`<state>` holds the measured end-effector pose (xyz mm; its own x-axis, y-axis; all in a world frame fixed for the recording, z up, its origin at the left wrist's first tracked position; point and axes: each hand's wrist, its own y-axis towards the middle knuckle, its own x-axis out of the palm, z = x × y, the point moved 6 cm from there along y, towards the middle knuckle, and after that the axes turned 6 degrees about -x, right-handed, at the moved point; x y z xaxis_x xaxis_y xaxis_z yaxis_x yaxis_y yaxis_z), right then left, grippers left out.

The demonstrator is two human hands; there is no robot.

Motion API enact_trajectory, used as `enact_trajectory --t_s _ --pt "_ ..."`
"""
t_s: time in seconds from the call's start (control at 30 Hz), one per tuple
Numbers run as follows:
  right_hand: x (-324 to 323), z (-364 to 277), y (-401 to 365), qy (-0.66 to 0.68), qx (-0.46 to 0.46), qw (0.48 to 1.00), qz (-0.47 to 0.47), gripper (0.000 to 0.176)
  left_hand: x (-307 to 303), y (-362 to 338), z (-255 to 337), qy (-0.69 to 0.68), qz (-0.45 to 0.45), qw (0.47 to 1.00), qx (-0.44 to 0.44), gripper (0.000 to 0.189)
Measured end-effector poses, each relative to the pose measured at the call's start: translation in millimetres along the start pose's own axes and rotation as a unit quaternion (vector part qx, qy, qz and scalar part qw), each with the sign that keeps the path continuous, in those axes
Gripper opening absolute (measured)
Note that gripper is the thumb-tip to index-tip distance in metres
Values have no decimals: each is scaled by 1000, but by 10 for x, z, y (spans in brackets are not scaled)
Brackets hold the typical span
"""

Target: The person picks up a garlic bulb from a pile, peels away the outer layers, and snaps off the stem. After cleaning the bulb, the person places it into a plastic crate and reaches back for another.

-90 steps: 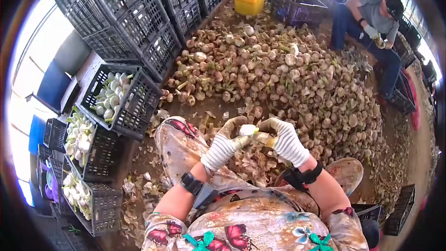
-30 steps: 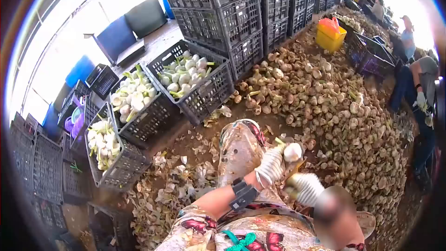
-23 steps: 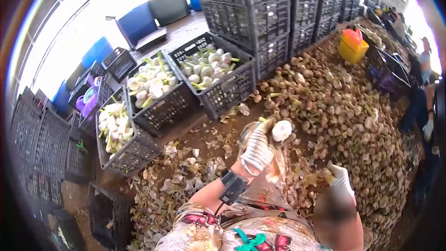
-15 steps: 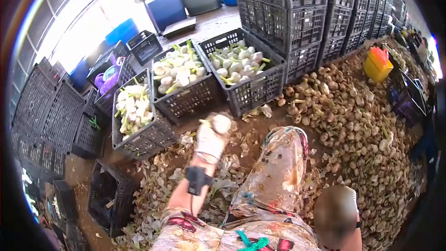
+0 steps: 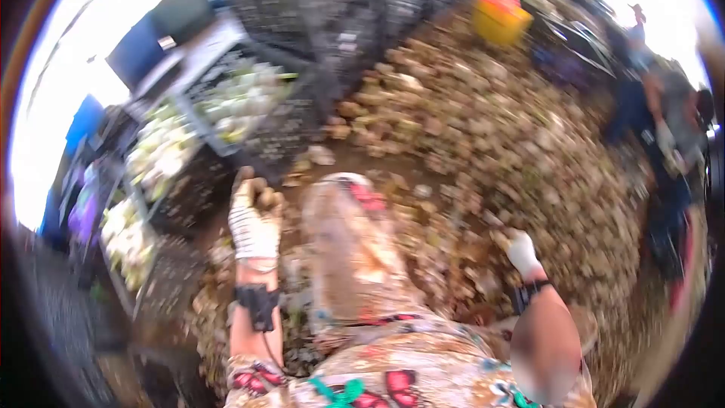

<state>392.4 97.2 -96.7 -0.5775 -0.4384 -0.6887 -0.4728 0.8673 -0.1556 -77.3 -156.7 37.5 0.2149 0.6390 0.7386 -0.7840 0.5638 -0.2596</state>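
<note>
My left hand (image 5: 257,219), in a striped white glove with stained fingertips, is raised beside my left knee, near the crates. Its fingers are apart and hold nothing that shows. Over the edge of the garlic heap (image 5: 513,136) is my right hand (image 5: 519,249), gloved in white, its fingers pointing left; motion blur hides whether they hold anything. Untrimmed brownish bulbs make up the heap. Pale trimmed bulbs with green stems fill three black crates, one farther back (image 5: 245,98), one in the middle (image 5: 162,147) and one nearer (image 5: 127,238).
Tall stacks of black crates (image 5: 340,7) stand behind. A yellow bucket (image 5: 500,24) with something red in it sits at the heap's far edge. At the right, a co-worker (image 5: 672,113) is by the heap. Loose peelings cover the floor around my legs.
The view has turned right. The pale bulb that was in my left hand no longer shows there, and its fingers are apart. My right hand has come into view over the heap.
</note>
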Motion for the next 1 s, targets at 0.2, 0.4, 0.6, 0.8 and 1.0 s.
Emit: enact_trajectory --t_s 0.2,0.4,0.6,0.8,1.0 --pt "-742 1525 -240 -74 249 963 73 26 1031 -455 -971 145 -182 957 -171 27" --pt "-613 1467 -429 -148 310 939 7 47 1377 -705 -1656 223 -220 915 -255 28" --pt "21 1504 -162 -168 266 939 -140 48 1429 -920 -2050 354 -231 854 -303 27" --pt "262 1776 210 -47 163 986 3 33 1312 -1013 -2341 419 -258 801 -342 43" --pt "-400 -504 66 407 99 907 -39 34 1384 -1149 -2594 534 -422 714 -167 61"
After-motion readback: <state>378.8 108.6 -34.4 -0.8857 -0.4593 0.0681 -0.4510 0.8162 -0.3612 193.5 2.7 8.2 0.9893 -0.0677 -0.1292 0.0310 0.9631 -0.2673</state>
